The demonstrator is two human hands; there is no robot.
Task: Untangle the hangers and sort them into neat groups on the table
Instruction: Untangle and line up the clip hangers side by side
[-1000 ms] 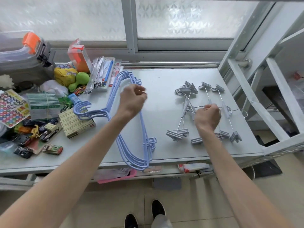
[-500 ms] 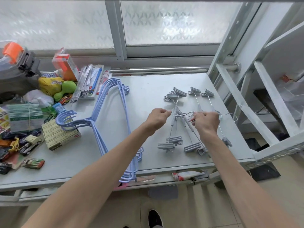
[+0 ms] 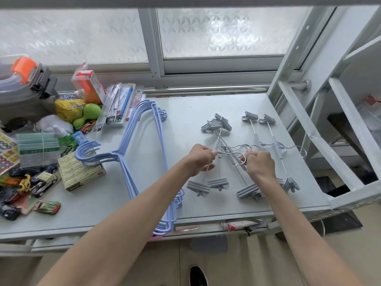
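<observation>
My table (image 3: 185, 104) fills the middle of the frame, a heap of toys and boxes (image 3: 41, 153) crowding its left edge. Left of centre, the blue hangers (image 3: 142, 153) already lie nested in one tidy stack, hooks pointing left, the lower ends just over the near edge; that group looks done. Right of centre sit the grey clip hangers (image 3: 243, 155): two lie straight and side by side toward the right, while the ones nearer the middle cross each other, their wire hooks looped together. By my reckoning the job is a little over half finished, with this knot left to part and line up. At the centre my left hand (image 3: 199, 158) is closed, pinching a thin metal rod of the crossed pile, and my right hand (image 3: 260, 164) is curled tight around a silver hook. The clips are ribbed grey bars on slim steel stems, light and apt to snag.
</observation>
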